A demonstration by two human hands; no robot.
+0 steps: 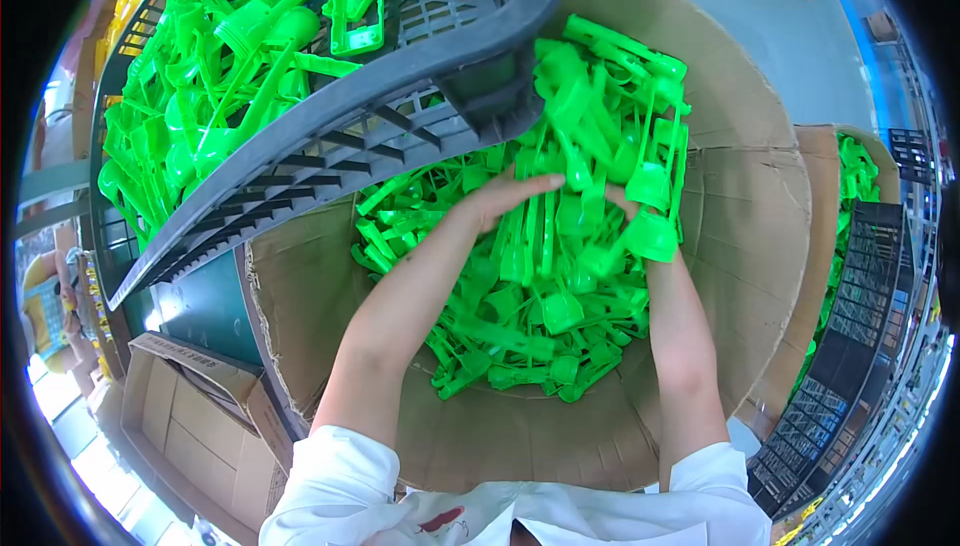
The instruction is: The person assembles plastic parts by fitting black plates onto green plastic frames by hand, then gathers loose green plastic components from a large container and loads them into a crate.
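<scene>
A large cardboard box (735, 196) in front of me holds a heap of bright green plastic parts (560, 311), with long handles and rounded cup-like ends. Between my hands is a loose bunch of these green plastic parts (590, 126), slightly smeared by motion. My left hand (500, 196) grips the bunch from the left, thumb stretched across it and fingers partly hidden. On the other side my right hand (625, 204) is closed around parts, mostly covered by them. Both forearms reach down into the box.
A black plastic basket (400, 96) full of similar green parts rests at the box's upper left, its rim overhanging the heap. An open cardboard carton (200, 436) stands lower left. To the right are another box with green parts (857, 171) and a black crate (840, 336).
</scene>
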